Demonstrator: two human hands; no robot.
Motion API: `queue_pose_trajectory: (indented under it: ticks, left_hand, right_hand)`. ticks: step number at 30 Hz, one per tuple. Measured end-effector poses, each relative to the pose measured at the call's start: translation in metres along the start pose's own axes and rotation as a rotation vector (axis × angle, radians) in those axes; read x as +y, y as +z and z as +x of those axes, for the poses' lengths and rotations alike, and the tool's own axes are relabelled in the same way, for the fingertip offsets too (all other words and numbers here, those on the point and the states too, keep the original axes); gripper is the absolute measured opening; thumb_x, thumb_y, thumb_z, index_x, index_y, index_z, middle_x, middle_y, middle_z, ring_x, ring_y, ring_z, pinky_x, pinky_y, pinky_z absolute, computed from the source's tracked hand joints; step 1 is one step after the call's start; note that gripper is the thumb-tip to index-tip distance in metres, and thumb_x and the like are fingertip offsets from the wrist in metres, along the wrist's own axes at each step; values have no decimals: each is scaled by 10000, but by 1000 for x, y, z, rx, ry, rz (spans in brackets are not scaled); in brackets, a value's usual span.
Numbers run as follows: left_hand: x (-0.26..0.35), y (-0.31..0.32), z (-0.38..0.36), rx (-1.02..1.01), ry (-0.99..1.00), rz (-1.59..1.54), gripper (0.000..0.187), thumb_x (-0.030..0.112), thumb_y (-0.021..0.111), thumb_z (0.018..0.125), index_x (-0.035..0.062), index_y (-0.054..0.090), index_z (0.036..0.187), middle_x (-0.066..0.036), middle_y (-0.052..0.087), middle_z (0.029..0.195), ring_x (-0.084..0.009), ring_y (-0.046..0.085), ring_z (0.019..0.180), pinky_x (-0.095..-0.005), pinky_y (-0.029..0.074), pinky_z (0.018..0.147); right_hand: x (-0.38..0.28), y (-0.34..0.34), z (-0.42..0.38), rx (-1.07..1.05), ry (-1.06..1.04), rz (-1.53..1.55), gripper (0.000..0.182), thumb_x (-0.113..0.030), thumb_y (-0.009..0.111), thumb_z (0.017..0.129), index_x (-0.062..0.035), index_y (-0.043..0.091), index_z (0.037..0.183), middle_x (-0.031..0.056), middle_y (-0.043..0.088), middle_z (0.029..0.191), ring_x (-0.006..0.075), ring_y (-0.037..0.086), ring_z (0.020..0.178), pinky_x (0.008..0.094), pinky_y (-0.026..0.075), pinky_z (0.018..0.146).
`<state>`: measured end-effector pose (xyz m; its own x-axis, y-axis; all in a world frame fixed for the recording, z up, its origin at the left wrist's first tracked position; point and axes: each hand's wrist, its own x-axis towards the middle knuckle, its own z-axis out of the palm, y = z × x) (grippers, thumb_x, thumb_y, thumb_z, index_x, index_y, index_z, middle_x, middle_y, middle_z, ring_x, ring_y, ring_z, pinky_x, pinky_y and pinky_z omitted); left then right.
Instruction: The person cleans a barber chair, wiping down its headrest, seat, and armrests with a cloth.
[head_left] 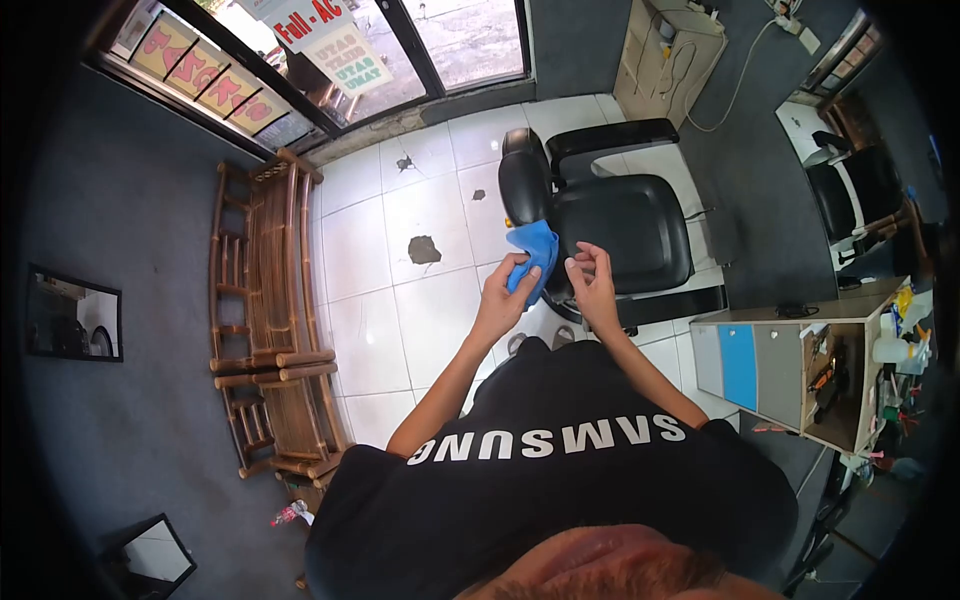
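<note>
My left hand (502, 298) grips a crumpled blue cloth (538, 258), its thumb pressed onto the fabric. The cloth hangs against the near side of a black barber chair (625, 235), just below the padded backrest (525, 180). To the right of the cloth, my right hand (594, 284) is held up over the chair's near side. Its fingers are loosely bent and apart, with nothing between them. Part of the chair's near armrest is hidden behind the cloth and hands.
Bamboo benches (275, 280) line the left wall. White floor tiles (370, 245) have broken patches. At right stands a cabinet (770, 370) with cluttered items, near a wall mirror (850, 190). A wooden cabinet (675, 60) and glass doors (465, 45) lie beyond the chair.
</note>
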<state>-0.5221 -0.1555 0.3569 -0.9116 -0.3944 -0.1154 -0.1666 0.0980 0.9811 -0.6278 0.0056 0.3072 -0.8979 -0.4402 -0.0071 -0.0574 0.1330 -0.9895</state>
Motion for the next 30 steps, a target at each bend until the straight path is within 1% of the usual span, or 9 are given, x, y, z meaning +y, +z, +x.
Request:
queue_pose_trajectory:
  ticks: [4,8,12,13,19,23,26,27,30]
  left_hand:
    - [19,19,25,-1,190,-211,360,332,522,1099,58,561,1329,-60,611,1168,-106,558,1080,-283,448,975]
    - [37,34,33,-141,-25,-587,363,300,495,1112,76,515,1397,-82,587,1285,-139,549,1177,-301,437,1033]
    - [53,22,46,17,-2,-642,348,187,577,1076,75,506,1397,-76,632,1183,-107,619,1027,-254,520,884]
    - [48,11,54,56,46,-545,345,172,580,1072,72,501,1393,-69,640,1132,-99,632,944,-245,533,807]
    - [44,-61,93,175,294,-195,359,180,597,1066,37,498,1380,-88,614,1147,-120,595,998,-263,502,873]
    - [49,-100,122,91,201,-245,341,186,598,1062,17,519,1347,-111,583,1243,-165,558,1116,-333,472,977]
    - [4,-114,177,159,395,124,448,264,601,1063,6,467,1403,-155,576,1230,-206,550,1133,-376,462,1000]
    - [-17,-117,189,146,126,153,568,334,606,1054,14,390,1471,-207,522,1255,-272,548,1130,-409,447,1021]
    - [-73,-125,206,289,108,177,635,346,618,1042,37,330,1516,-231,460,1291,-322,542,1123,-432,444,1029]
  right_hand:
    - [-6,-5,11,-197,60,342,520,-319,596,1066,-9,435,1451,152,567,1346,212,582,1218,349,494,1010]
    - [-34,-10,12,-242,170,463,568,-374,575,1076,5,457,1482,114,585,1350,178,578,1209,317,463,1033]
    - [-26,-12,23,-76,302,564,544,-381,581,1075,11,529,1448,94,633,1301,152,597,1159,310,471,1012]
    - [-20,-15,28,-35,326,553,533,-384,582,1074,10,554,1431,88,651,1280,143,605,1142,306,475,1003]
    - [-64,-28,47,126,270,540,501,-378,584,1074,42,618,1346,106,704,1180,145,651,1049,298,502,962]
    - [-105,0,72,175,227,515,473,-362,607,1063,47,645,1298,110,709,1156,150,649,1066,307,497,975]
    - [-47,16,120,235,270,396,450,-350,632,1047,31,643,1287,114,694,1157,163,645,1070,318,497,972]
    - [-17,23,129,254,294,343,446,-347,641,1041,25,639,1287,118,684,1166,171,643,1073,323,498,971]
    - [10,47,127,698,237,79,448,-347,670,1018,-2,619,1300,139,630,1229,203,627,1095,336,498,955]
